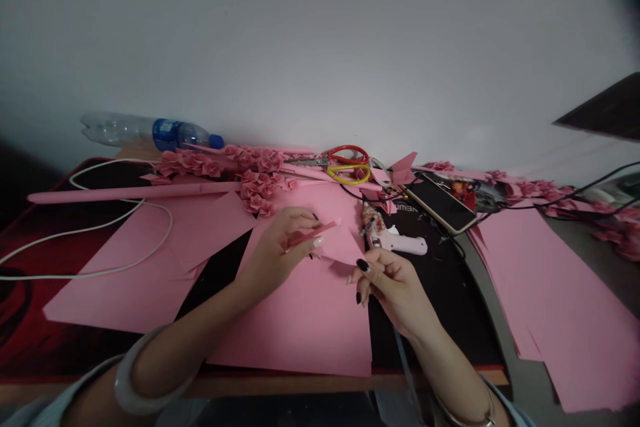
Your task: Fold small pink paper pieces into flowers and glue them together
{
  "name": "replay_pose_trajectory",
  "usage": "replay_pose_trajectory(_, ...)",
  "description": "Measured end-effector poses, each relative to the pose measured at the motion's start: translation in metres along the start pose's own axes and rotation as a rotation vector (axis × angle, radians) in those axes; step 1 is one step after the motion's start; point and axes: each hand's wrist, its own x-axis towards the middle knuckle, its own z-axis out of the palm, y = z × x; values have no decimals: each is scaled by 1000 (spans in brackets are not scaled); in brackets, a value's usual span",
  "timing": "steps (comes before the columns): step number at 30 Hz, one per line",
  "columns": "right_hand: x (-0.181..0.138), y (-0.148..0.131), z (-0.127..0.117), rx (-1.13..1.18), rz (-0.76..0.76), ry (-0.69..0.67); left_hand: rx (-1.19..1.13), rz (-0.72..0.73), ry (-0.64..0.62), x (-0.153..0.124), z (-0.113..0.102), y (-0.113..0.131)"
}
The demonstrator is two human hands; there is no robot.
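Note:
A small piece of pink paper [346,245] is held up between both hands, above a larger pink sheet [310,327]. My left hand [280,240] pinches its folded or rolled edge between thumb and fingers. At the paper's right corner, my right hand [393,283] grips with thumb and index finger. Just beyond the right hand lies a pale pink hot glue gun [403,243], its nozzle end crusted with residue. Scissors [347,165] with one red and one yellow handle rest behind the hands, near folded pink paper flowers [260,190].
A plastic bottle [120,130] lies along the wall at the back left. A long pink paper tube [125,193] and a white cable [100,277] cross the left side. To the right are a phone [443,203], black cables and stacked pink sheets [565,307].

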Motion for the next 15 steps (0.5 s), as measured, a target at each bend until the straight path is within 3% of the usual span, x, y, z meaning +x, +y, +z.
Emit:
replay_pose_trajectory(7,1,-1,0,6,40,-11,122,-101,-235,0,-2,2)
replay_pose_trajectory(15,0,-1,0,3,36,-26,177,-108,-252,3,-6,1)
